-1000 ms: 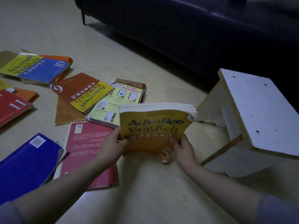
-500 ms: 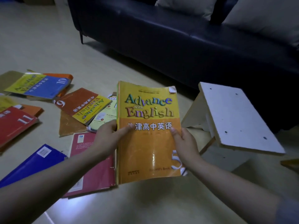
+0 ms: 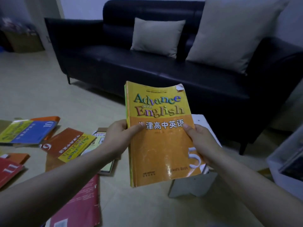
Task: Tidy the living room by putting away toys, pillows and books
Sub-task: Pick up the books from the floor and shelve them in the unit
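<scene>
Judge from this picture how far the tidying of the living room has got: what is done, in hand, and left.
Done: two pillows already stand on the sofa. In hand: the left hand and right hand hold the yellow number 5 book upright. Left: the number 10 book, number 9 book, number 11 book and pink book lie scattered on the floor. No toys show.

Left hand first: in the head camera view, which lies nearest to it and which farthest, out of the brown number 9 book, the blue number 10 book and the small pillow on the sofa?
From the left hand:
1. Brown number 9 book, on the floor just to its left.
2. Blue number 10 book, on the floor, farther left.
3. Small pillow, on the sofa seat across the room, clearly farthest.
</scene>
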